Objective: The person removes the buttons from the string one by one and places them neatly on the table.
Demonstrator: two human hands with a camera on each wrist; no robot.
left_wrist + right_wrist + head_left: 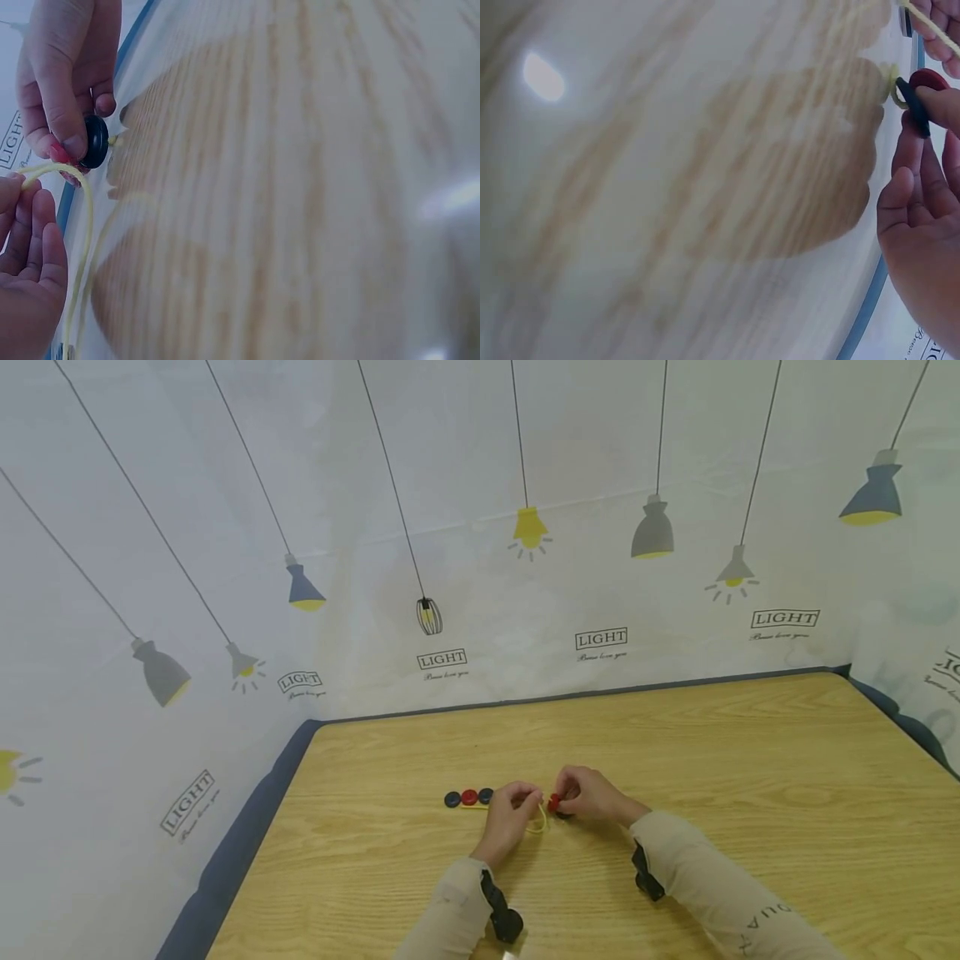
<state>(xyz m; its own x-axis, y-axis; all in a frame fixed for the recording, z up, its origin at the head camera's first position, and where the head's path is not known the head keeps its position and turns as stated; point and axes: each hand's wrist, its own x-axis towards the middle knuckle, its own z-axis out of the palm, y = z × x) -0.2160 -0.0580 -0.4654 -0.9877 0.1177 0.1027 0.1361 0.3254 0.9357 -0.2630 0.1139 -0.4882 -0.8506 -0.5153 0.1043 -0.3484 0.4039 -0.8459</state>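
Note:
Thumb and fingers of my left hand pinch a yellow cord, which loops down between the hands. My right hand, just to the right, holds a dark button-like disc and a red one together between thumb and fingers. A short bit of yellow cord shows at the dark disc's outer face in the right wrist view. Left of the left hand, a dark disc, a red disc and another dark disc lie in a row, with yellow cord along their near side.
The wood-grain table has a dark blue edge at its back and left. Behind it hangs a pale wall covering printed with lamps. Both forearms, in beige sleeves with black wrist devices, reach in from the near side.

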